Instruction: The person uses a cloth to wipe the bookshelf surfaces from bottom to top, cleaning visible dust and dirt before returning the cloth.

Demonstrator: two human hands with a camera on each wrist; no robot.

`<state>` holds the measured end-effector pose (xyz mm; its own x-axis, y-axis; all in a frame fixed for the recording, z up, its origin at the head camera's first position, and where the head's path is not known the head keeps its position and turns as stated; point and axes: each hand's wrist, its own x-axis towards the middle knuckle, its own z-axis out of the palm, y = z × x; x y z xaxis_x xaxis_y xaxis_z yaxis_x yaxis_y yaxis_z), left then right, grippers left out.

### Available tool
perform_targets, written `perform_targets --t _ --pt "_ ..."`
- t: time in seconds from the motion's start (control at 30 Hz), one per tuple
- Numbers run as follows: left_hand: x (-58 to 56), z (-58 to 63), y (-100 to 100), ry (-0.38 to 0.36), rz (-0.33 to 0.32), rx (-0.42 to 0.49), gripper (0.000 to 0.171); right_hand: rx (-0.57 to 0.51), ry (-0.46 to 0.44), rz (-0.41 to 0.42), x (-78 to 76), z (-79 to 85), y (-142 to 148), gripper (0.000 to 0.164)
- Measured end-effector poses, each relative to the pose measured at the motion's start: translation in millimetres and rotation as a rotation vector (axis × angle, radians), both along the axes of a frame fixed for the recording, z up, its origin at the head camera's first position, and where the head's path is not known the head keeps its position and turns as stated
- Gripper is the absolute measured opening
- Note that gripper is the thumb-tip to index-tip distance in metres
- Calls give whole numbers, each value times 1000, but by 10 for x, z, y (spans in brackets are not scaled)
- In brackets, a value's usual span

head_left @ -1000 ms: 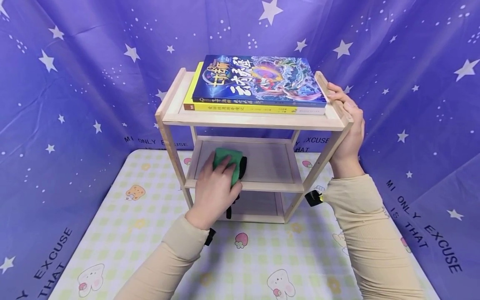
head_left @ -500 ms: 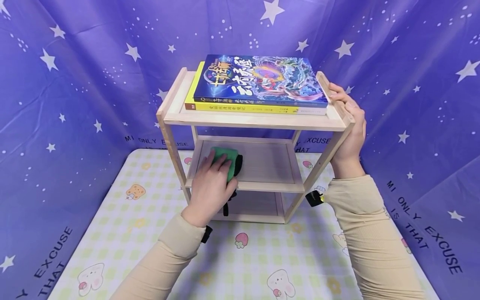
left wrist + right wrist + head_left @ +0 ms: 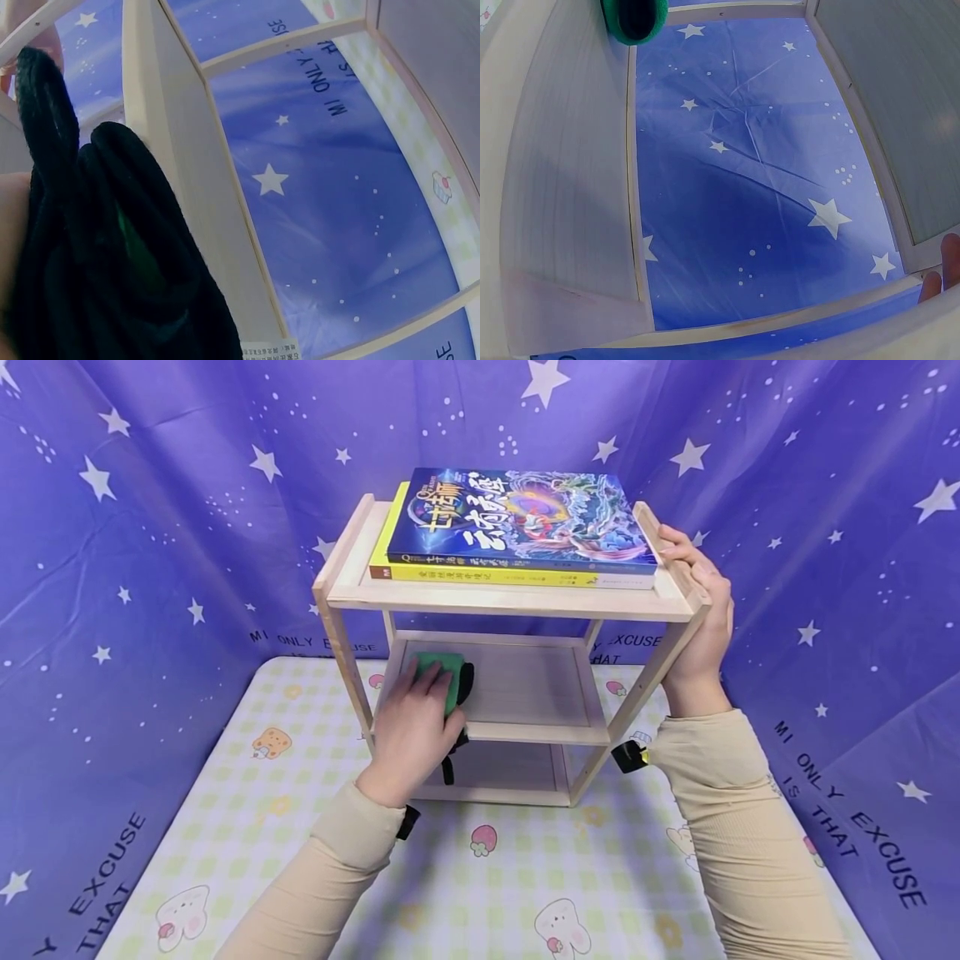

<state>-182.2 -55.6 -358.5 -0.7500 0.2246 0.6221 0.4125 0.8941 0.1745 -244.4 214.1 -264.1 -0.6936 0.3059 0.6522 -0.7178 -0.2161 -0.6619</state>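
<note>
A small three-tier wooden shelf (image 3: 510, 731) stands upright on the table. My left hand (image 3: 416, 727) holds a folded green-and-black cloth (image 3: 450, 670) on the left part of the middle tier, fingers over its top and thumb at its near side. In the left wrist view the black side of the cloth (image 3: 112, 247) shows in folds with a loop standing out. My right hand (image 3: 701, 618) grips the shelf's right side at the top rail. Its fingertips (image 3: 951, 259) show at the edge in the right wrist view, where the green cloth (image 3: 660, 15) appears at the top.
On the top tier lie a blue illustrated book (image 3: 517, 518) and, beneath it, a yellow book (image 3: 465, 575). A checked tablecloth (image 3: 315, 777) covers the table. Purple curtains (image 3: 180, 527) with stars hang behind and on both sides.
My left hand has slid the cloth leftward along the middle tier. The right hand keeps its grip, and the shelf and books have stayed nearly where they were.
</note>
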Motion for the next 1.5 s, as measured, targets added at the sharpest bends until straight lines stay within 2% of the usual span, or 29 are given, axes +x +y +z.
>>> perform_targets --t 0.43,0.87,1.3,1.5 --pt "-39 -5 -90 -58 30 12 41 -4 30 -2 -11 10 -17 45" --pt "-10 57 -135 -112 37 11 44 -7 28 -10 -22 6 -10 44" --pt "45 45 -165 -51 2 -16 42 -12 36 2 -37 -2 -8 46" --pt "114 45 -170 -12 -20 -27 41 -14 32 4 -15 5 -25 46"
